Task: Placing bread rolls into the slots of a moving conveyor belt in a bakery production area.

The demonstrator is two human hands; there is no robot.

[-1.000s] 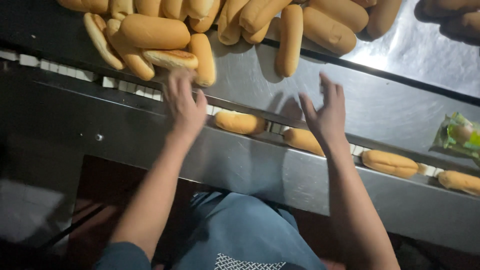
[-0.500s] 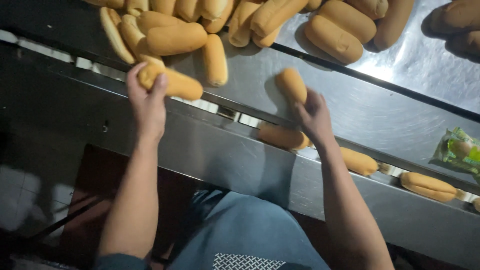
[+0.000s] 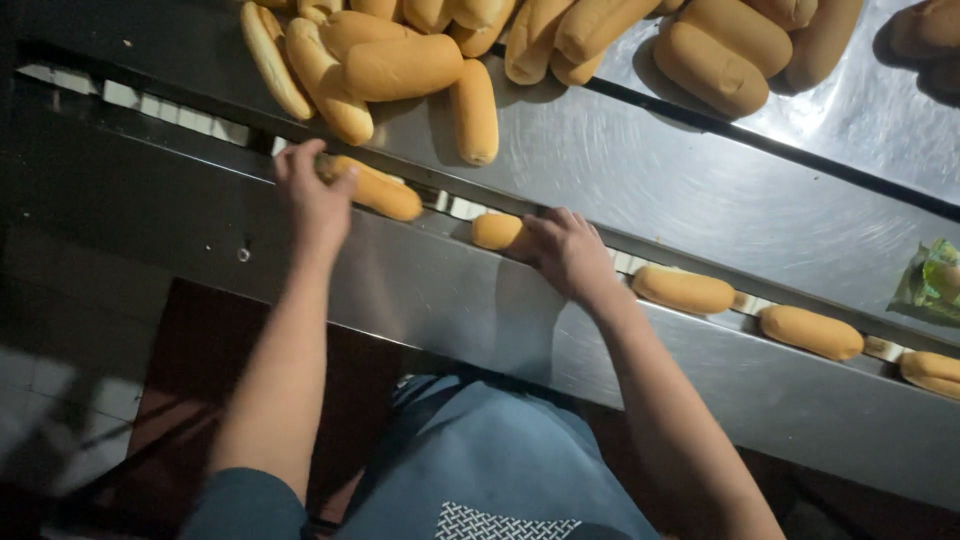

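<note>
Left hand: the left hand is closing its fingers around the near end of a long golden-brown bread roll, gripping it at the far edge of the narrow channel.
Right hand: the right hand is lying palm down with fingers curled over a second golden bread roll, covering its right end; it is pressing on the roll rather than fully enclosing it.
Held rolls: both are lying in the narrow slotted channel that is running diagonally between the shiny steel worktop and the sloping steel front panel. The left one is sitting tilted, its free end pointing right; the right one is showing only its left half.
Rolls downstream: three more golden rolls are lying end to end in the same channel to the right, the nearest just beside the right wrist, the next further along, and the last cut off by the frame edge.
Heap: a loose pile of golden bread rolls is resting on the worktop beyond the hands, with one roll lying apart, pointing toward the channel.
Edge of view: a green plastic wrapper is lying on the worktop at far right.
Person: a blue apron is showing below, between the two forearms.
</note>
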